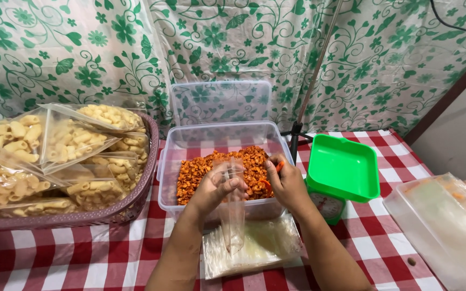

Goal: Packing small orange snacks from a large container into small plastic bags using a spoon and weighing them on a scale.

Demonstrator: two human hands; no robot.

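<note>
Low in the middle of the frame lies a flat stack of clear bags [254,248] on the checked tablecloth [82,253]. Just above it my left hand [217,186] pinches a thin, see-through plastic bag [233,210] by its mouth; it hangs limp below my fingers, over the stack. My right hand [287,180] is curled tight around an orange scoop [277,168], I think, mostly hidden in my grip. Both hands are over the clear tub [222,137] of orange-red snacks [211,170]. Right of it stands a green scale [343,167]; at left, a basket [136,199] of bagged pasta.
</note>
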